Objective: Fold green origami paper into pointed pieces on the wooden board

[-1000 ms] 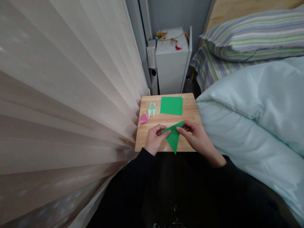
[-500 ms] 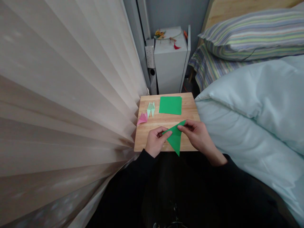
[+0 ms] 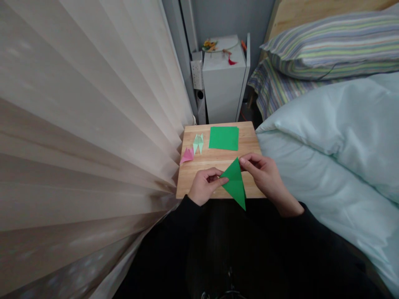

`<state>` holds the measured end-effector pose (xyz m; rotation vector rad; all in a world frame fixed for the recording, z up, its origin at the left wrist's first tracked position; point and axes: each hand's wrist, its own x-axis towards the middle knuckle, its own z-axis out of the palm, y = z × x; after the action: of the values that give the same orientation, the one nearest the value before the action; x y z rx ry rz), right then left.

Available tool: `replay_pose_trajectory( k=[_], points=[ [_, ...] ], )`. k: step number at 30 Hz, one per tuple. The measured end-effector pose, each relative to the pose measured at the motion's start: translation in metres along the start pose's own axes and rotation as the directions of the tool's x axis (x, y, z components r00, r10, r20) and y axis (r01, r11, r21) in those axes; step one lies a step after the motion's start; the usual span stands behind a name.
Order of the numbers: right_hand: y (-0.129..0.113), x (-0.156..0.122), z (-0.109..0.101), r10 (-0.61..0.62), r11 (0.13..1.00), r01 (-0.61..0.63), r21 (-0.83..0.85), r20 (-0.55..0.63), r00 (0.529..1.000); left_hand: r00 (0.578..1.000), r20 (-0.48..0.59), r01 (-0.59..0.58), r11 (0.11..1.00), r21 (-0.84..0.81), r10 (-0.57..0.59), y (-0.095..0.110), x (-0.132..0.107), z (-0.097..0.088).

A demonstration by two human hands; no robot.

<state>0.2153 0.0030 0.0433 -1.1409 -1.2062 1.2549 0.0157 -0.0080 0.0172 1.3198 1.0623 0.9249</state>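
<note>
A green paper folded into a triangle (image 3: 235, 182) is held over the near edge of a small wooden table (image 3: 215, 160). My left hand (image 3: 204, 187) pinches its left corner. My right hand (image 3: 264, 176) pinches its top corner. The lowest tip of the triangle hangs past the table's front edge. Farther back on the table lies a flat green paper square (image 3: 223, 138). A pale green folded piece (image 3: 198, 142) and a pink folded piece (image 3: 187, 155) lie at the table's left side.
A pleated beige curtain (image 3: 87, 137) fills the left. A pale blue duvet (image 3: 330, 145) presses against the table's right side, with a striped pillow (image 3: 330, 41) behind. A white cabinet (image 3: 223, 79) with small items on top stands beyond the table.
The green triangle has turned clockwise: its top corner rose toward the table's middle and its lower tip swung right. Both hands kept hold of it.
</note>
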Motion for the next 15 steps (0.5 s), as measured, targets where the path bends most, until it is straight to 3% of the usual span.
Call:
replay_pose_trajectory(
  k=[7,15],
  points=[
    [-0.0066,-0.0032,-0.0020,-0.098,0.987,0.097,-0.127,0.001,0.995,0.997,-0.048,-0.052,0.996,0.078,0.056,0.0035,-0.0003,-0.0031],
    [-0.0008,-0.0015,-0.0031,-0.048,0.998,0.050,-0.046,0.043,0.998,0.992,-0.018,-0.126,0.992,0.017,0.127,0.0059,-0.0002,-0.0027]
  ],
)
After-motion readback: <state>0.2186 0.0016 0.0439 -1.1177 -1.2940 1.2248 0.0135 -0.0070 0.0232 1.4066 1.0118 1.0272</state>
